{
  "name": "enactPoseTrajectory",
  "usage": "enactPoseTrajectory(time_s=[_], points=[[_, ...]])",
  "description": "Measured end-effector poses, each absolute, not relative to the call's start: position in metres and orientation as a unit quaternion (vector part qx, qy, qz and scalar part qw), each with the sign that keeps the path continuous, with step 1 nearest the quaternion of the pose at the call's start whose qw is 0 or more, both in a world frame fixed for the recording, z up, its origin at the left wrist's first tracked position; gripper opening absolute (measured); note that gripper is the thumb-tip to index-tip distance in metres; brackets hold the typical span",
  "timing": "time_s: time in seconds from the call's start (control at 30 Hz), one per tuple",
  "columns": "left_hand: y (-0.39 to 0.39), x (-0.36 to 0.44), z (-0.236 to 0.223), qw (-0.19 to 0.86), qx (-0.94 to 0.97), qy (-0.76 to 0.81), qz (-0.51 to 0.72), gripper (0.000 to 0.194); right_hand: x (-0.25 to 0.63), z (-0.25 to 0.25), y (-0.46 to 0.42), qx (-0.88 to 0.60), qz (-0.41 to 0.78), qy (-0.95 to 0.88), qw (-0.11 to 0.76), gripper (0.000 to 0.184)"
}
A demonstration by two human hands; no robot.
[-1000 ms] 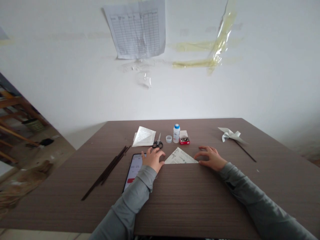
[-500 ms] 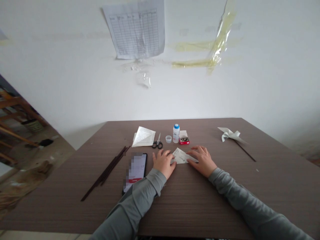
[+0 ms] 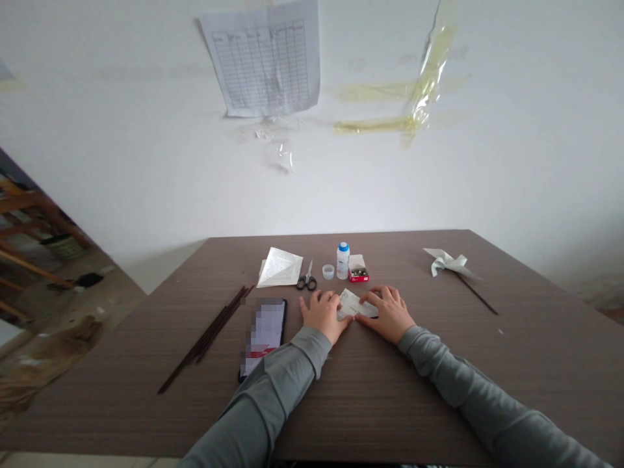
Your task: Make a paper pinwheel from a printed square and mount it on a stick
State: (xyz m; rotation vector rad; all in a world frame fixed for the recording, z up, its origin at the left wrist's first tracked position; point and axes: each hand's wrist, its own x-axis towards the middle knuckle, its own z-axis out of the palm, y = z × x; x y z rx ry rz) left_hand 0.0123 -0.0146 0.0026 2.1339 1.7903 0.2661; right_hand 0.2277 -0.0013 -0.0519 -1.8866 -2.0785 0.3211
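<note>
Scissors (image 3: 307,282) near a blue-capped bottle (image 3: 343,260)

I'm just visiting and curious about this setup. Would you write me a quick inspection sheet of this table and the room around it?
Surface: brown wood-grain table.
Job's things: folded printed paper, under both hands.
Clutter: scissors, white bottle with blue cap, small clear cup, open red box of metal fasteners, folded paper triangle, dark sticks, phone with blurred screen, paper pinwheel on a stick.
Hands: left hand and right hand, bare, grey sleeves, pressing on the paper.
Cables: nothing seen.
Surroundings: white wall with a printed grid sheet and yellowed tape; wooden rails at left.
</note>
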Motion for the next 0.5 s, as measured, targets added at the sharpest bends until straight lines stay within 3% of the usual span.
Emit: enactPoseTrajectory(time_s=[0.5], points=[[-0.010, -0.009, 0.015, 0.171, 0.749, 0.638, 0.055, 0.032, 0.263, -0.043, 0.008, -0.676, 0.144, -0.707, 0.148, 0.046]])
